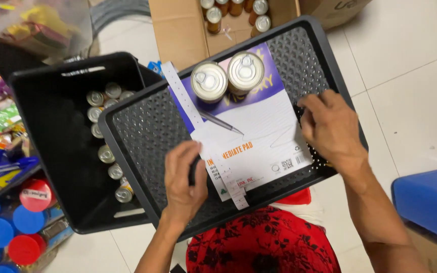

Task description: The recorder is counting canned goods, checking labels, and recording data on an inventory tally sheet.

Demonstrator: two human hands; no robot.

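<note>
On the upturned black crate (147, 131), the pen (218, 122) lies slantwise on the notepad (264, 136), nearer the left hand (184, 178), which presses the pad's near-left edge with fingers flat; the right hand (330, 126) curls on its right edge.

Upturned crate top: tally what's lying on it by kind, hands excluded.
On the upturned crate:
Cans: 2
Writing pad: 1
Pen: 1
White paper strips: 2
Total: 6
The left hand rests at the pad's near corner; the right hand is at its right edge.
</note>
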